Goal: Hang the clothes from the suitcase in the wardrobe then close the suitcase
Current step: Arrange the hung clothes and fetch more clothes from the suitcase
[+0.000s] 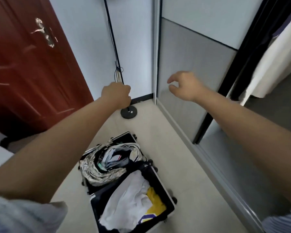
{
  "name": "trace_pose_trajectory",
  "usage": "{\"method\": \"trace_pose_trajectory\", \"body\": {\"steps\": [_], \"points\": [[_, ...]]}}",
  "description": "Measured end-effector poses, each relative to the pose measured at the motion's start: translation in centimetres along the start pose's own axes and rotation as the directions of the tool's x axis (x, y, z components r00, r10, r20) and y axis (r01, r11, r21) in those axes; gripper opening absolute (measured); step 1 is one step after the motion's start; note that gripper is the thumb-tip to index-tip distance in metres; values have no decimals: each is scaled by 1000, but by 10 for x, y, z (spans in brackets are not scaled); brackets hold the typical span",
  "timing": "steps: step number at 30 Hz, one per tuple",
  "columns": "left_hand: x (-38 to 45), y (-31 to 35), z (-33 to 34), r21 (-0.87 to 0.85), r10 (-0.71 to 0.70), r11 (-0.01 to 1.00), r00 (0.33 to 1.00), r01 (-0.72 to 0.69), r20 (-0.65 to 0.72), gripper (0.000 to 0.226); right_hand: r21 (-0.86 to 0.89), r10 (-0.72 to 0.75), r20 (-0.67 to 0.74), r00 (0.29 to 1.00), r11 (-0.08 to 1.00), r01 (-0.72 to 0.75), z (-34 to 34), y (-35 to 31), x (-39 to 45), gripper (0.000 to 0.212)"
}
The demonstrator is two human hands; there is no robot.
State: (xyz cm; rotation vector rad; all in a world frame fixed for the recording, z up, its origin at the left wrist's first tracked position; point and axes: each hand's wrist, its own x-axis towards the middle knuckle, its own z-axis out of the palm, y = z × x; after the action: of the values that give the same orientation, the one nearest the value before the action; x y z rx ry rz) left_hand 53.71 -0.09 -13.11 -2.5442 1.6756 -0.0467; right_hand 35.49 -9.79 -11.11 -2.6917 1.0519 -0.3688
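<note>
Both hands are raised in front of the person, well above the suitcase, and neither carries any clothing. The left hand [117, 95] is curled into a fist; it overlaps the thin black stand pole [111, 39] in the view, but whether it grips the pole or is merely in front of it cannot be told. The right hand [183, 85] hangs loose with fingers slightly curled and empty, reaching toward the grey sliding wardrobe door [191, 73], probably to push it along its track, since the panel covers this side of the wardrobe.

Past the door's dark edge, a white garment [274, 64] and something dark hang inside the opening on the right, which suggests that is where the hanging rail sits.

Below the arms, the suitcase [158, 179] lies open flat on the pale floor [183, 165], just beside the wardrobe track, so the clothes are a short reach from the rail. The far half holds a crumpled patterned grey garment [97, 175] wrapped around other pieces; the near half holds a white garment [129, 199] with a yellow piece [155, 199] at its edge. Both halves look full, so the task seems near its start.

A red door [23, 64] stands to the left, and the stand's round base [129, 112] rests in the corner.
</note>
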Motion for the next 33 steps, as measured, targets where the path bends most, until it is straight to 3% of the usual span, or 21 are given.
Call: {"method": "trace_pose_trajectory", "body": {"steps": [6,12,15,18,22,25,26,27,29,31,33], "points": [[-29,-68,101,-48,11,999,992,-5,126,33,67,85,180,980,993,-98,118,-46,-11,31],[-62,-99,259,-163,29,986,951,22,309,35,85,163,411,897,973,-215,283,-45,-42,28],[-89,-96,354,-200,40,978,885,61,464,25,85,233,524,819,942,-323,374,-30,-75,28],[-117,-82,452,-227,96,971,746,76,659,24,20,296,670,680,909,-415,472,-11,-119,29],[-144,-54,570,-250,102,961,682,121,724,29,-47,354,738,574,876,-480,587,19,-172,34],[-161,-38,646,-286,115,943,641,170,759,36,-30,360,714,601,873,-487,662,33,-203,41],[-165,-32,673,-302,127,937,637,173,760,39,-6,351,686,637,879,-478,689,36,-213,43],[-169,-28,693,-300,126,939,649,165,751,43,36,334,604,724,896,-444,710,40,-219,44],[-171,-24,731,-279,111,951,699,132,707,56,93,233,427,874,950,-299,750,48,-225,52],[-171,-21,765,-216,74,971,721,107,690,70,13,103,393,914,993,-118,786,61,-228,79],[-169,-20,800,-213,56,974,825,79,562,93,-114,20,441,897,993,34,819,70,-227,102]]}}
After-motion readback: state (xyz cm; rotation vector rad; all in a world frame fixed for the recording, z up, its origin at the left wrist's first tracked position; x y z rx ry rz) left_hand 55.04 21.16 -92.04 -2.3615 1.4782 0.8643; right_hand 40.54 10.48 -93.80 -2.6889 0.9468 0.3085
